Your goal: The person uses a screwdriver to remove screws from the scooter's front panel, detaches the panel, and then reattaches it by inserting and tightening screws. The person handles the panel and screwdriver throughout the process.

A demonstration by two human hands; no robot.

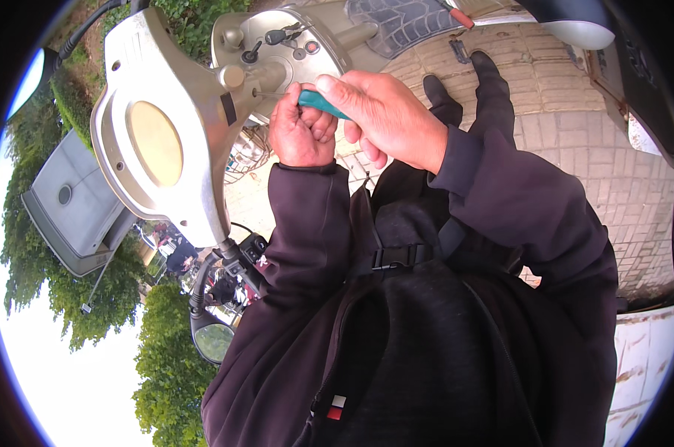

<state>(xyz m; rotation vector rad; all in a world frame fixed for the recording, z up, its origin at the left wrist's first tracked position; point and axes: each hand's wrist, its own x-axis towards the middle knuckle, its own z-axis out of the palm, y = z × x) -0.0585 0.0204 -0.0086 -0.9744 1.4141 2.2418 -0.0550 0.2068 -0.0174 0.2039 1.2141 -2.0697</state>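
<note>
A glossy cream handlebar cowl (203, 89) with a pale yellow oval panel (156, 143) stands in front of the person. Just to the cowl's right is a screwdriver (321, 103) with a rounded teal handle and a thin metal shaft, its tip at a small dark hole in the cowl's right side. The right hand (387, 113) has its grip wrapped round the handle; the left hand (304, 135), nearer the cowl, has its grip curled round the front of the handle and the shaft. Black-headed keys (276, 36) sit above and right of the cowl; a round black-rimmed mirror (214, 341) is below it.
</note>
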